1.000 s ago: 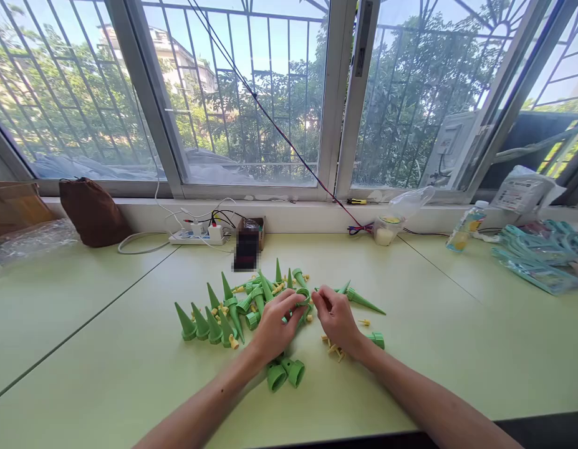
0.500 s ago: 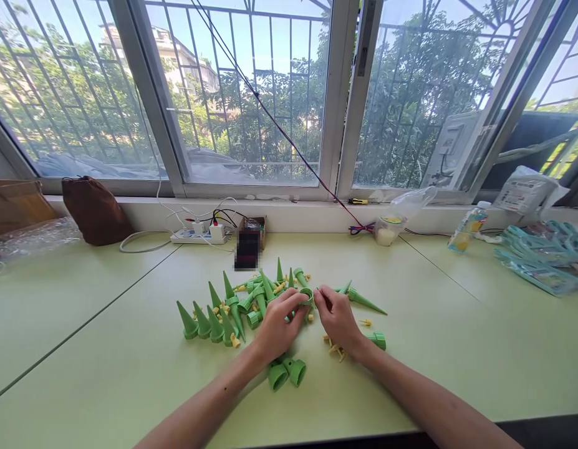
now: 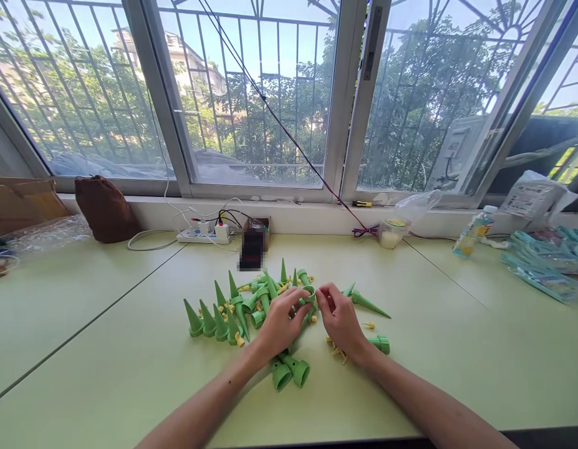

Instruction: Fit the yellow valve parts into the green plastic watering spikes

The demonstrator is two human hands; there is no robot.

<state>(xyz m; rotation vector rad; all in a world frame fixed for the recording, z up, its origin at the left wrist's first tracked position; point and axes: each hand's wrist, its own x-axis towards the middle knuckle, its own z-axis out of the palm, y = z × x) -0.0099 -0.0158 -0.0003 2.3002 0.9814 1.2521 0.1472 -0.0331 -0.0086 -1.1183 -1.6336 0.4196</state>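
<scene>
My left hand (image 3: 285,319) is closed around a green plastic plant watering spike (image 3: 308,292), its round open end facing up. Close to its right side, my right hand (image 3: 336,312) pinches with thumb and forefinger; what sits between the fingertips is too small to make out. Left of my hands, several green cone spikes (image 3: 221,327) stand point-up in a row. Behind them lies a heap of green spikes (image 3: 265,293) mixed with small yellow valve pieces. Two green spikes (image 3: 291,373) lie below my left wrist. Yellow pieces (image 3: 338,353) lie partly under my right hand.
Another green spike (image 3: 370,304) and a loose yellow piece (image 3: 370,325) lie to the right. Along the window side stand a brown bag (image 3: 104,211), a power strip (image 3: 190,236), a plastic jar (image 3: 390,234) and a bottle (image 3: 473,232). Teal packages (image 3: 545,262) are piled at far right.
The whole view has shifted slightly, so things appear a little further right. Both hands keep nearly the same pose beside the green spike. A hand at the far right edge is out of view now.
</scene>
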